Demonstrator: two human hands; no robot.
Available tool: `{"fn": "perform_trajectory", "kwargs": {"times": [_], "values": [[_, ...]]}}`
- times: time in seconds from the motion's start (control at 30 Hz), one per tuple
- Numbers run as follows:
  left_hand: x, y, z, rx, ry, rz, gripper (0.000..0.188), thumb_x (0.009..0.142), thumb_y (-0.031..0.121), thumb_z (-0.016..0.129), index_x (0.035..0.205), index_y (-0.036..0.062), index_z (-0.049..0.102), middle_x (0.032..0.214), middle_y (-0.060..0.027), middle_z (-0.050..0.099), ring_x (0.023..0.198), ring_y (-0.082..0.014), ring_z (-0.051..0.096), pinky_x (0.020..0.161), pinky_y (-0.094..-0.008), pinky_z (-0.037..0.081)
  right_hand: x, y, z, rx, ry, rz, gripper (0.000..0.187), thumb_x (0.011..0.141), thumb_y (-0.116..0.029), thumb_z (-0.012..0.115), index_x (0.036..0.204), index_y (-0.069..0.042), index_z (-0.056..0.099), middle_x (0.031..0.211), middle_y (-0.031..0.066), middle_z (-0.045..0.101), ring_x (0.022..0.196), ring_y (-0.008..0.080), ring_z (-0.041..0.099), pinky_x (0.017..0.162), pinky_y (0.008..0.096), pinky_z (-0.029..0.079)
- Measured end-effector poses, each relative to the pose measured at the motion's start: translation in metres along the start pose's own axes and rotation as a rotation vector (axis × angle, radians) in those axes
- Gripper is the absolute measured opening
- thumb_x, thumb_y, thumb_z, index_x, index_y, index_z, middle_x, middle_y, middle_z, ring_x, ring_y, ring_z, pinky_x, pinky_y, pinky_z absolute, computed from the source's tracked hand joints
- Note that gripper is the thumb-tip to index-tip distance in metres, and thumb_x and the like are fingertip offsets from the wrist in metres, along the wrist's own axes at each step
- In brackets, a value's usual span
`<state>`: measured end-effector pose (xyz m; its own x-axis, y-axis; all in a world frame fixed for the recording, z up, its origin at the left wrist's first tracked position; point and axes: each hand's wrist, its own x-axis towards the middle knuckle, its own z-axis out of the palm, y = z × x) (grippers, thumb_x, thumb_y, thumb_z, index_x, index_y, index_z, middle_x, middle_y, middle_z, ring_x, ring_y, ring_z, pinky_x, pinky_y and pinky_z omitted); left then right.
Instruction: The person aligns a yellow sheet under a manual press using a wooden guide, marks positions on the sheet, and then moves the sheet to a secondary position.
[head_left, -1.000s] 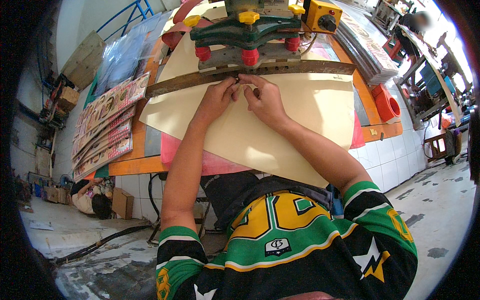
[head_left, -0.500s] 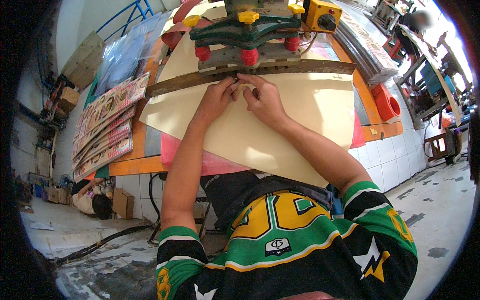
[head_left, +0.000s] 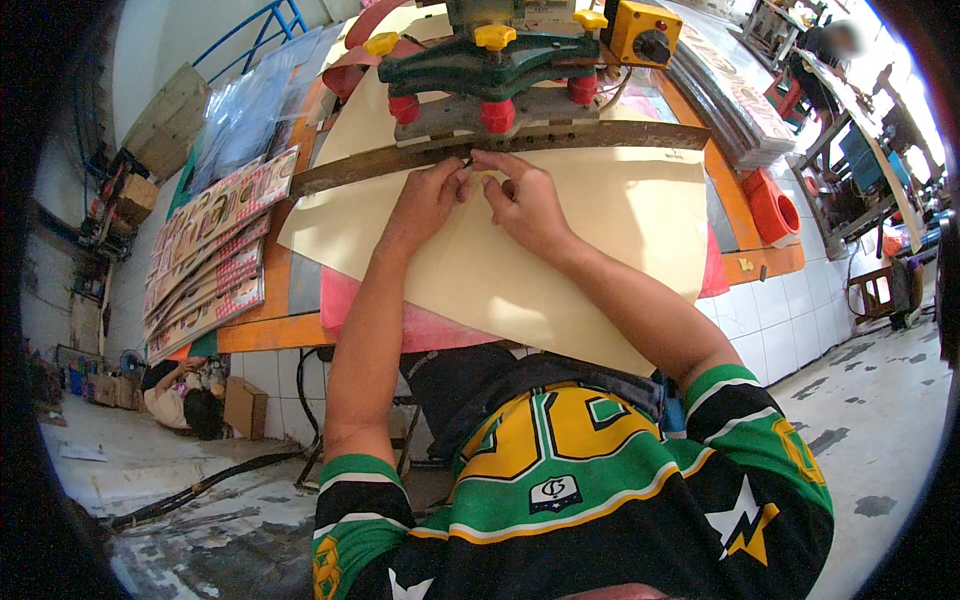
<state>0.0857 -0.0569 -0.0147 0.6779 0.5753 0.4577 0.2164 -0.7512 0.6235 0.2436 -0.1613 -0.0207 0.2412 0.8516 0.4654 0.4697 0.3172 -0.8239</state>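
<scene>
Both hands meet at the front of a long brown metal strip (head_left: 620, 135), which lies under the head of a green press (head_left: 490, 68). My left hand (head_left: 432, 200) has its fingers closed at the tips around a small dark thing too small to name. From the right, my right hand (head_left: 527, 200) points its index finger to the same spot. Its thumb is bent apart from the index finger, and its other fingers curl under; whatever they hold is hidden. Below both hands spreads a large cream sheet (head_left: 580, 270), lying over a pink-red sheet (head_left: 440, 328).
Printed cardboard pieces (head_left: 215, 250) are stacked at the left, near clear plastic sheets (head_left: 245, 110). A red container (head_left: 770, 205) stands on the right table edge, below another wrapped stack (head_left: 730, 90). A yellow control box (head_left: 645, 35) adjoins the press. Other people are farther off, left and right.
Both hands stay at the strip with only slight finger movement. The dark spot between my right thumb and index finger shows less now. The sheets and press look unchanged.
</scene>
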Motion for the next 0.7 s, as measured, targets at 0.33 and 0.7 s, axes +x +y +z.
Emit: {"fn": "perform_trajectory", "kwargs": {"times": [0.33, 0.7], "values": [[0.0004, -0.0015, -0.0043, 0.078, -0.012, -0.029, 0.009, 0.096, 0.003, 0.051, 0.097, -0.0005, 0.059, 0.082, -0.0186, 0.07, 0.079, -0.0365, 0.071, 0.071, -0.0431, 0.054, -0.0007, -0.0052, -0.0021, 0.043, -0.014, 0.005, 0.037, 0.096, -0.002, 0.057, 0.133, 0.003, 0.061, 0.118, 0.0127, 0.072, 0.057, 0.0097, 0.06, 0.053, 0.0277, 0.053], [-0.0002, -0.0068, -0.01, 0.174, 0.028, -0.024, 0.01, 0.092, 0.002, 0.055, 0.1, 0.0015, 0.062, 0.085, -0.0188, 0.071, 0.084, -0.0388, 0.071, 0.072, -0.0463, 0.054, -0.0003, -0.0005, 0.0006, 0.044, -0.022, -0.04, 0.038, 0.096, -0.001, 0.056, 0.133, 0.002, 0.062, 0.118, 0.0112, 0.072, 0.055, 0.01, 0.06, 0.053, 0.0278, 0.053]]}}
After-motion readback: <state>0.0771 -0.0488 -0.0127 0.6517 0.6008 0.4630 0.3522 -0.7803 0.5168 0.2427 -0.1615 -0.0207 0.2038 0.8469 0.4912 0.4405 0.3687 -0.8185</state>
